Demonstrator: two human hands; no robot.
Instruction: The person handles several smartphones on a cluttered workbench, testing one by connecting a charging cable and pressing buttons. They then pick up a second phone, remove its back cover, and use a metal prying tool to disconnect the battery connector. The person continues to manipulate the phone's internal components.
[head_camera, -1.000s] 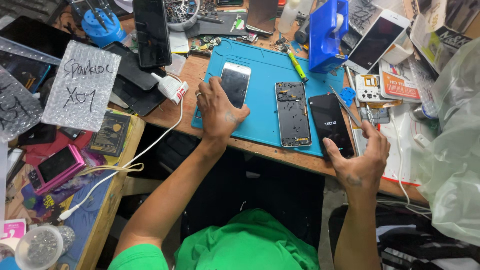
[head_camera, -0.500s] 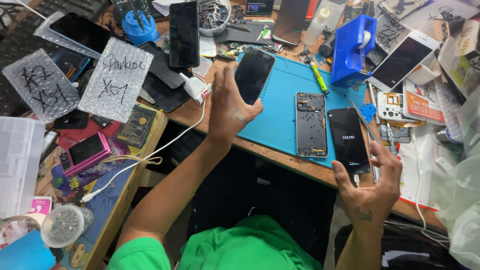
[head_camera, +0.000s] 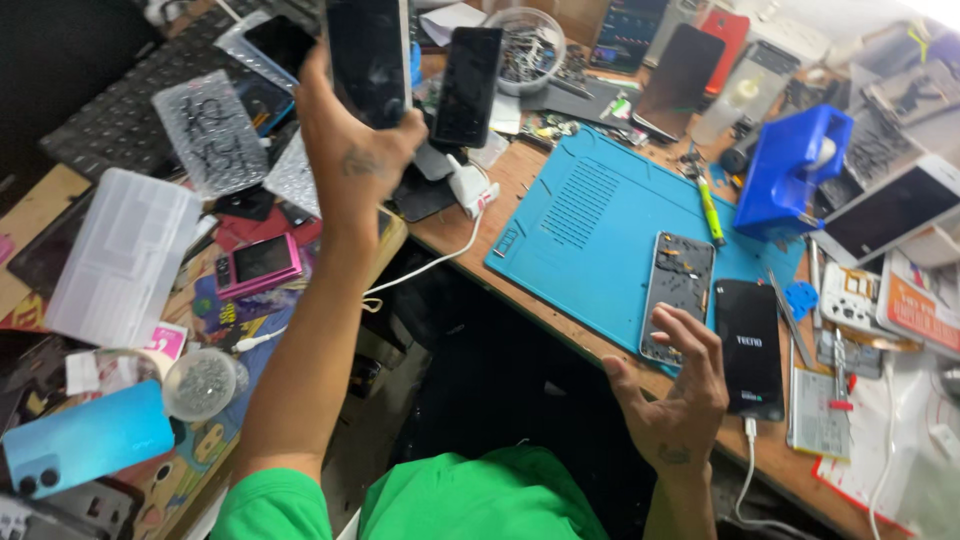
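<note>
A: What took up most of the bench?

B: The blue work mat (head_camera: 600, 230), lying across the wooden table (head_camera: 470, 215). On it lay an opened phone body (head_camera: 680, 290) with its insides showing, and just beside that a black phone (head_camera: 748, 345) with a lit screen and a white cable (head_camera: 745, 470) plugged into its lower end.

A: And the hands?

B: The left hand (head_camera: 350, 150) had risen well above the bench since half a second earlier, fingers wrapped firmly round a dark-screened phone (head_camera: 368, 55) held upright, up by the frame's top edge. Earlier it hovered low at the mat's left corner with the same phone.

A: So the phone left the mat area?

B: Yes, I judged it had been lifted for a closer look rather than set down. The right hand (head_camera: 675, 400) had dropped from the black phone; its fingers were spread and loosely curled, holding nothing, their tips touching the opened body's lower edge.

A: Anything smaller nearby?

B: A white charger plug (head_camera: 470, 188) lay by the mat's corner.
</note>
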